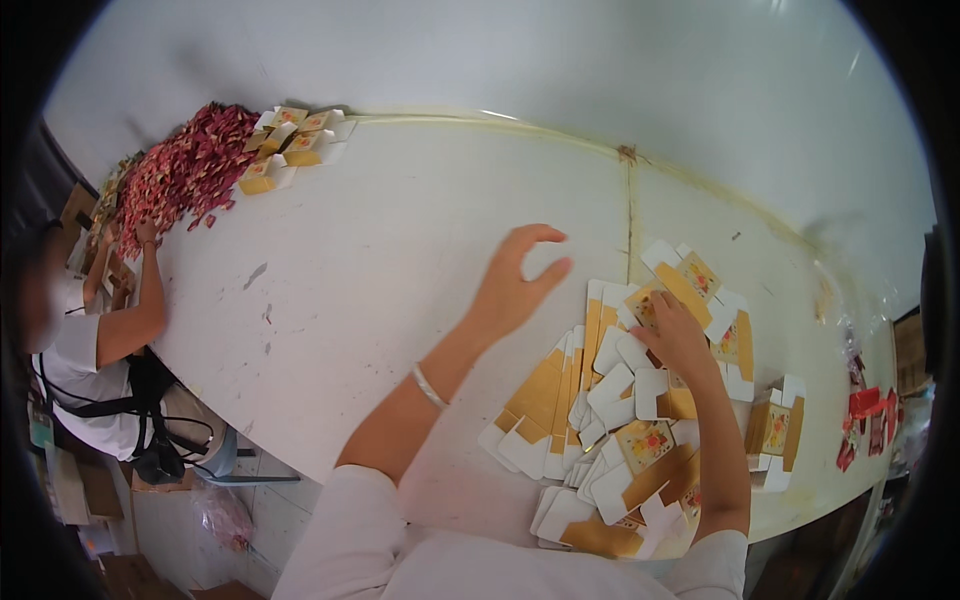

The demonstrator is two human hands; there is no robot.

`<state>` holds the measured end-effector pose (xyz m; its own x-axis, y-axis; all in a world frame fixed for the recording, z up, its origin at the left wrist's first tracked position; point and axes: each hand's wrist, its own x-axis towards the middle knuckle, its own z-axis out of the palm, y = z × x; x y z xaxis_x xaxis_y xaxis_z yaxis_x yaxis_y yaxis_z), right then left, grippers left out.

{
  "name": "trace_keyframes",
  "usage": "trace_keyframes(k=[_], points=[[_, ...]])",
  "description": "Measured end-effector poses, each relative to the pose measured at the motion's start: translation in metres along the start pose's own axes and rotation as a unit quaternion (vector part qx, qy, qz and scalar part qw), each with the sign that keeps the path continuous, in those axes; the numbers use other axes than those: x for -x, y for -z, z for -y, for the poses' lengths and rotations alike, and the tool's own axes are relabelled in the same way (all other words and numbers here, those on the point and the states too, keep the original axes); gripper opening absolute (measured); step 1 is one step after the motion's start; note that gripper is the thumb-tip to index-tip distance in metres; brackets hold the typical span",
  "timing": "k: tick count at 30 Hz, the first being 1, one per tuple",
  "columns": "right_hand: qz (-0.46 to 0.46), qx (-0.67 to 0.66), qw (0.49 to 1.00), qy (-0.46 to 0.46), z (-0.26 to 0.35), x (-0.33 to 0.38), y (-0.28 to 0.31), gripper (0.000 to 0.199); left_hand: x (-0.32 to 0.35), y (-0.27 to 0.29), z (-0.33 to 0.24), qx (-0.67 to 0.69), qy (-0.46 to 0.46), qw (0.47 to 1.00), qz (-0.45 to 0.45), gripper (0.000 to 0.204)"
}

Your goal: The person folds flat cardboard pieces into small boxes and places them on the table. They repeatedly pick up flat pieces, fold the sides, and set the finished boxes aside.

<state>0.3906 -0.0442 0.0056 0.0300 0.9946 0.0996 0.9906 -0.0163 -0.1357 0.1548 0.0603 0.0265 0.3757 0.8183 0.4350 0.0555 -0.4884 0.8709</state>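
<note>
Near me, flat gold-and-white carton blanks (600,440) lie heaped on the white counter (400,260). My right hand (675,335) pinches one blank; my left hand (515,285) hovers, fingers spread, empty. I judge lifting one blank cleanly works best. Farther off, a co-worker (110,330) sorts red pieces (180,170).

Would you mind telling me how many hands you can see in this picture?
3. The left hand hangs open over the table; the right hand rests on the flat boxes; a co-worker's hand touches the red pile. Their other hand is hidden.
</note>
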Motion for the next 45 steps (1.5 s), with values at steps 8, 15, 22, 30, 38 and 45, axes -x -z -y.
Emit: trace_keyframes(k=[8,15,22,30,38,45], points=[[0.013,0.043,0.999,0.021,-0.005,0.002,-0.013,0.032,-0.007,-0.043,-0.032,0.091,0.060,0.990,0.088,0.027],[-0.111,0.131,0.984,-0.042,0.015,0.004,0.039,0.015,0.003,-0.052,-0.024,0.079,0.164,0.974,0.135,0.051],[-0.392,-0.098,0.884,0.234,0.052,0.000,0.054,0.033,0.004,-0.047,-0.040,0.583,0.325,0.695,0.268,0.076],[-0.470,-0.052,0.822,0.318,0.095,-0.005,0.047,0.024,0.003,-0.037,-0.025,0.636,0.111,0.718,0.259,0.087],[-0.383,-0.284,0.841,0.255,0.072,0.002,0.063,0.040,0.002,-0.027,-0.034,0.443,0.129,0.827,0.319,0.088],[-0.345,-0.207,0.892,0.208,0.073,0.004,0.074,0.036,0.025,-0.030,-0.029,0.503,0.140,0.762,0.383,0.082]])
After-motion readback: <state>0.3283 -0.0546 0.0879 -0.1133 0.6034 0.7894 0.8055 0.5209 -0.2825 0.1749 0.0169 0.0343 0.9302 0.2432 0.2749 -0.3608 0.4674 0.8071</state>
